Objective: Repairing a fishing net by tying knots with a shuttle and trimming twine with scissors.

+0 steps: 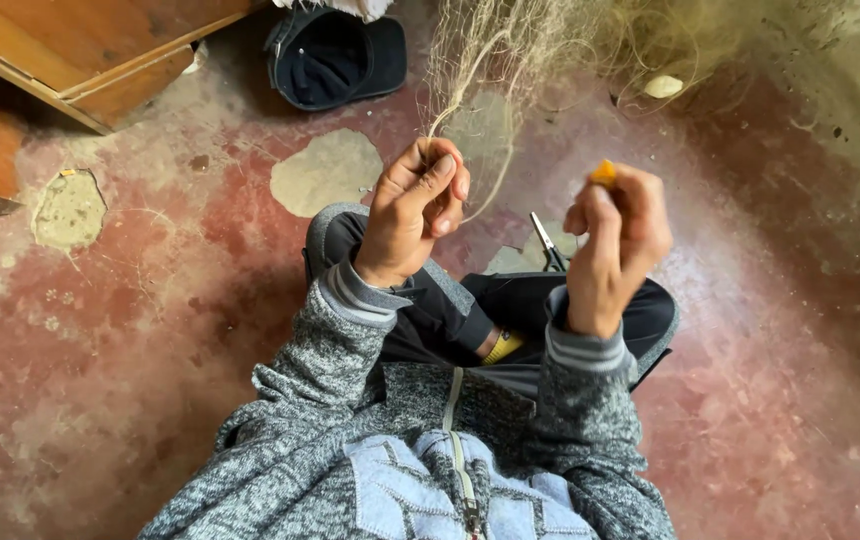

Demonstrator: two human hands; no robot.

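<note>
Open worn red floor (130, 330) is seen at left and right of the frame; a wooden furniture edge (80, 60) crowds the upper left. A dark cap (335, 55) lies opening-up at top centre, nothing seen inside. The net strand (455, 100) is pinched shut in the left hand (415, 210), running up towards the fishing net (550, 40). A small orange tool (603, 172) is gripped closed in the right hand (615, 240), pointing up. Scissors (548, 243) lie between the hands.

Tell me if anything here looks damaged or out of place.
The red floor is worn, with paint flaked off in bare patches. A dark cap lies upturned on it. Scissors rest by the knee. The left hand pinches net strands; the right hand grips a small orange tool.
</note>
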